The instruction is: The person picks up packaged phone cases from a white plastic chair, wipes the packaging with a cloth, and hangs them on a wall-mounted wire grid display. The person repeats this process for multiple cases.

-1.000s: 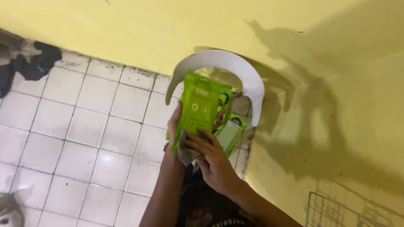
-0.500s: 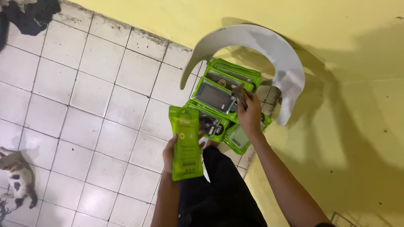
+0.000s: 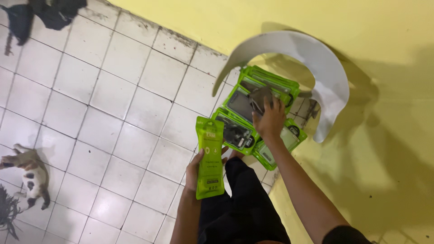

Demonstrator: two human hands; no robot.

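Left fingers: curled around the lower edge of a green phone-case package [image 3: 209, 157], thumb on its side; the left hand [image 3: 195, 171] holds it upright above the lap.
Right fingers: bent downward, closed on a grey phone case [image 3: 259, 98] at the top of the pile; the right hand [image 3: 270, 119] rests on the packages.
Pile: several green packages [image 3: 246, 118] overlapping on a white plastic chair [image 3: 327, 74], dark cases showing through clear windows.
Lap: black trousers [image 3: 244, 203] just below the held package.
Floor: white tiles [image 3: 104, 113], grimy at the joints.
Wall: yellow [image 3: 316, 18], behind the chair.
Far left: a cat [image 3: 30, 174] lying on the tiles, well apart.
Top left: dark clothing [image 3: 45, 11] heaped on the floor.
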